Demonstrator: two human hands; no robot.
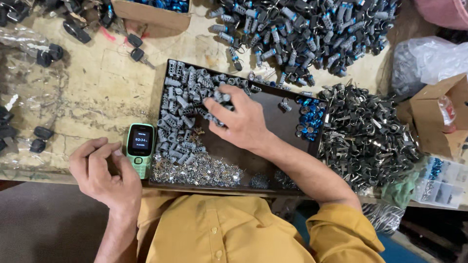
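Observation:
My right hand reaches into a dark rectangular tray and its fingers pinch a small grey cylindrical metal part from a heap of the same parts in the tray's left half. My left hand rests on the table edge with the fingers curled, thumb against forefinger; whether it holds a tiny piece I cannot tell. It lies just left of a small green mobile phone with a lit screen.
The tray also holds shiny small springs and blue caps. A large pile of grey-and-blue parts lies beyond, dark metal clips to the right, cardboard boxes, black key fobs at left.

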